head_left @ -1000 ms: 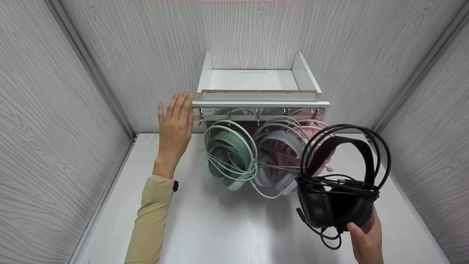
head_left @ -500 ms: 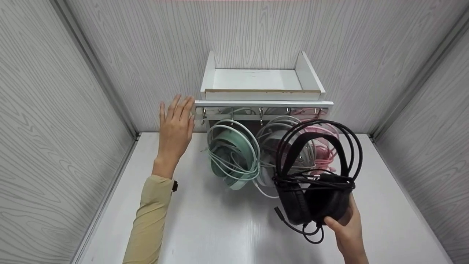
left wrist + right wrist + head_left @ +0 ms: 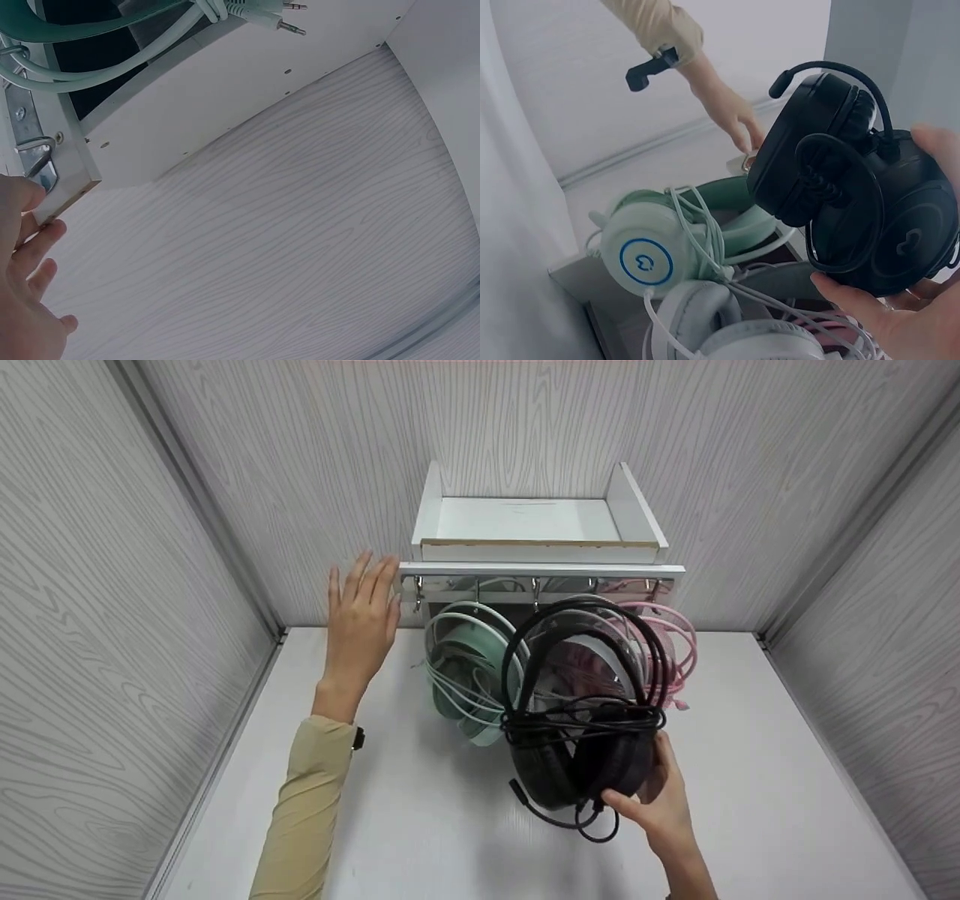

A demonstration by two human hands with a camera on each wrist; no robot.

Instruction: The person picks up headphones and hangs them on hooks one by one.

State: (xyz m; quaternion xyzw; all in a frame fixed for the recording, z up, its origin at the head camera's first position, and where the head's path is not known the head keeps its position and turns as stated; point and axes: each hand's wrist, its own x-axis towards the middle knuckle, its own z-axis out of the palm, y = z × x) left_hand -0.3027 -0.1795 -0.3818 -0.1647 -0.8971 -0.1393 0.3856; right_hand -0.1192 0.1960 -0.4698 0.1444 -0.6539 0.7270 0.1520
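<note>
My right hand [image 3: 664, 806] grips a black headset [image 3: 619, 765] by its ear cup, thumb in front. A bundled black cable loops above the headset, and its thin mic boom [image 3: 832, 66] sticks out. In the head view it overlaps a hanging grey headset [image 3: 772, 341] and part of a mint green headset [image 3: 465, 660]. My left hand [image 3: 360, 626] touches the left end of the hook rail [image 3: 540, 570], fingers straight and spread. In the left wrist view, its thumb [image 3: 28, 193] lies by an end hook [image 3: 37, 157].
A white shelf [image 3: 525, 517] stands behind the rail against the wood-grain back wall. A pink headset [image 3: 679, 649] hangs at the right, with coiled cables. Side walls [image 3: 885, 645] border the white tabletop [image 3: 420, 825]. Cable plugs [image 3: 292, 28] dangle near the shelf side.
My right hand has carried the black headset leftward, from the right side to in front of the grey headset. The left hand stays at the rail end.
</note>
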